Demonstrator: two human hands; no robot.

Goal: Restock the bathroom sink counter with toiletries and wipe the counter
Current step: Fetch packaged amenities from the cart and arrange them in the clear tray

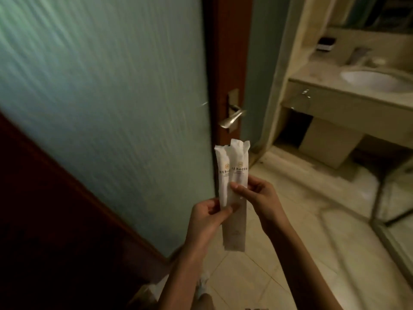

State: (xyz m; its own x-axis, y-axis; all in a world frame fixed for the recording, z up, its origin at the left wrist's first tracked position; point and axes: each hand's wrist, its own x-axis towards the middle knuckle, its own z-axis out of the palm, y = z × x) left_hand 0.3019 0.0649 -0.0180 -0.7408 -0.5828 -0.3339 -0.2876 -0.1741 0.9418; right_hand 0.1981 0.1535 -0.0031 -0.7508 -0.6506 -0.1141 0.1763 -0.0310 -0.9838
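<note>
1. A frosted glass door [100, 108] in a dark red-brown wooden frame fills the left half of the view, standing open onto a bathroom
2. A pale tiled floor [290, 253] runs from beneath the person's arms towards the far wall, edged on the right by a glass panel [397, 198]
3. The stone counter [324, 86] sits at upper right, well apart from the hands. A white oval sink [373, 80] is set into it, a tap [357, 55] stands behind the basin and a small dark box [326, 43] sits at the back
4. The left hand [207, 220] is raised by the door's edge, thumb and fingers pinching the lower end of the left packet [222, 175]
5. The right hand [261, 195], just beside it, presses its thumb on the middle of the right packet [239, 162], fingers curled behind
6. The two long white sealed packets, each printed with a gold emblem and a line of text, are held upright and overlapping in mid-air. Neither is on the counter, and their contents cannot be made out
7. A metal lever handle [232, 118] juts from the door just above the packets
</note>
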